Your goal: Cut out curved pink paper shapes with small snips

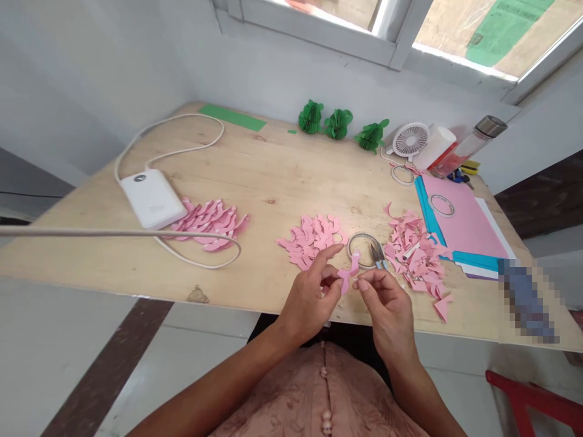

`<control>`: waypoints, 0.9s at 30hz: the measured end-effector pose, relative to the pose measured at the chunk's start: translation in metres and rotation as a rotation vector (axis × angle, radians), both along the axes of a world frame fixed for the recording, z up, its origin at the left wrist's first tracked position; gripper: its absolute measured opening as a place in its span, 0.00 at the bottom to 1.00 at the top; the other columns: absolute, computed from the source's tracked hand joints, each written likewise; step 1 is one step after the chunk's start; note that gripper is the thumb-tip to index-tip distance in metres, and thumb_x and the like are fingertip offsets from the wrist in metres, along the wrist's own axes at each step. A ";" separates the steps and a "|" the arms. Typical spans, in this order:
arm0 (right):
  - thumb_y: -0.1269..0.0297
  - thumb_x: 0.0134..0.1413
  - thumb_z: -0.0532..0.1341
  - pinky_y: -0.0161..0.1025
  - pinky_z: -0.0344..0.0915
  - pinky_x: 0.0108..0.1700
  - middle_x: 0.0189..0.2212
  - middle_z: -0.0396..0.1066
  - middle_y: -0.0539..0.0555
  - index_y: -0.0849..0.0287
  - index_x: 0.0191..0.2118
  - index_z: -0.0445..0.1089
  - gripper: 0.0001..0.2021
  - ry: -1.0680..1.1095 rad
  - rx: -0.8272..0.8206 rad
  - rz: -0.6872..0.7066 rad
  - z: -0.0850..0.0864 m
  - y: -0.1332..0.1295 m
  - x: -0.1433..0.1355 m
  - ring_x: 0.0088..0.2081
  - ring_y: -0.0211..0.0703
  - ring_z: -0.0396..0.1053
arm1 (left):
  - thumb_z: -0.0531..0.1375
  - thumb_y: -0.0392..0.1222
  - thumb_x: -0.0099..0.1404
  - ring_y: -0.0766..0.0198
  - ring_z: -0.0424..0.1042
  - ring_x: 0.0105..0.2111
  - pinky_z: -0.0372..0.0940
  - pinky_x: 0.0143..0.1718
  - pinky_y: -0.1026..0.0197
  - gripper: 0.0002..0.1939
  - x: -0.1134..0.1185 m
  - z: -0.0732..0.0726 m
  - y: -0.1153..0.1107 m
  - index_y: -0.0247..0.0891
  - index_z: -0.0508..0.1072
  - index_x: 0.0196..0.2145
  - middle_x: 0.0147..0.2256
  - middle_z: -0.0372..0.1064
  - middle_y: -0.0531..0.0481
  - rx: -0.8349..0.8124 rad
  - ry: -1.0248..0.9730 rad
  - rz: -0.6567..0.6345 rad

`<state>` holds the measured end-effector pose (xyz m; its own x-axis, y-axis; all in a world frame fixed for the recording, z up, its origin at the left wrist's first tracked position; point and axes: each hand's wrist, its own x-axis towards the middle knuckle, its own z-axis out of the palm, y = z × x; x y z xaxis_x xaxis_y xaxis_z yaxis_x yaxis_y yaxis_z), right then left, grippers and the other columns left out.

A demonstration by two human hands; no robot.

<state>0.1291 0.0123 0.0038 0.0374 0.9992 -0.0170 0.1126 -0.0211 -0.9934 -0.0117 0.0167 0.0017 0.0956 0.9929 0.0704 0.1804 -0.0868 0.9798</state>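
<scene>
1. Pink paper cutout (350, 274), curvy and thin, sits over the near edge of the table, pinched between the thumb and fingers of the left hand (310, 300). Squeeze too hard there and it could crease, or tear where it narrows.
2. Just beside it, the right hand (389, 303) has thumb and forefinger together; whether something fine is caught between them, I can't tell from where I stand. A sharp tug from that side might bend the cutout.
3. Right beyond the fingers lie a tape roll (350, 247) and small scissors (378, 255), the blades partly over the ring. A careless reach could meet the points.
4. On either side are loose pink cutouts (310, 240) and a heap of scraps (414, 243) (much the same pink, so easy to muddle). A sleeve or elbow could sweep them into each other.
5. Further left, a white power bank (152, 197) sits against overlapping pink strips (212, 221), its cable (113, 232) running across them; if snagged, it could drag them out of line.
6. At the back stands a little fan (410, 141); a gust from it might scatter light paper.
</scene>
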 end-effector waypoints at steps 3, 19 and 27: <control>0.62 0.54 0.61 0.36 0.59 0.39 0.29 0.66 0.48 0.57 0.32 0.67 0.05 0.001 -0.024 0.018 -0.002 0.000 0.000 0.33 0.38 0.63 | 0.52 0.30 0.60 0.69 0.62 0.24 0.60 0.29 0.68 0.27 0.000 0.000 0.000 0.39 0.56 0.58 0.25 0.66 0.57 -0.007 -0.003 -0.005; 0.62 0.53 0.61 0.37 0.58 0.45 0.33 0.66 0.49 0.56 0.33 0.68 0.04 0.162 -0.074 0.029 -0.009 0.002 -0.002 0.39 0.40 0.63 | 0.52 0.31 0.59 0.70 0.63 0.24 0.59 0.28 0.69 0.28 0.002 -0.004 0.000 0.37 0.57 0.57 0.24 0.66 0.57 -0.032 -0.013 0.023; 0.63 0.50 0.64 0.35 0.59 0.40 0.29 0.68 0.47 0.56 0.32 0.70 0.04 0.188 -0.116 -0.027 -0.016 0.001 -0.003 0.33 0.37 0.63 | 0.52 0.32 0.59 0.69 0.61 0.22 0.58 0.26 0.68 0.26 0.003 -0.005 0.001 0.38 0.59 0.56 0.22 0.64 0.58 -0.066 -0.001 -0.004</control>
<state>0.1260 0.0138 -0.0117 0.0490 0.9888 -0.1410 -0.0763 -0.1370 -0.9876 -0.0086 0.0181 -0.0035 0.0999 0.9950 0.0049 0.1791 -0.0229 0.9836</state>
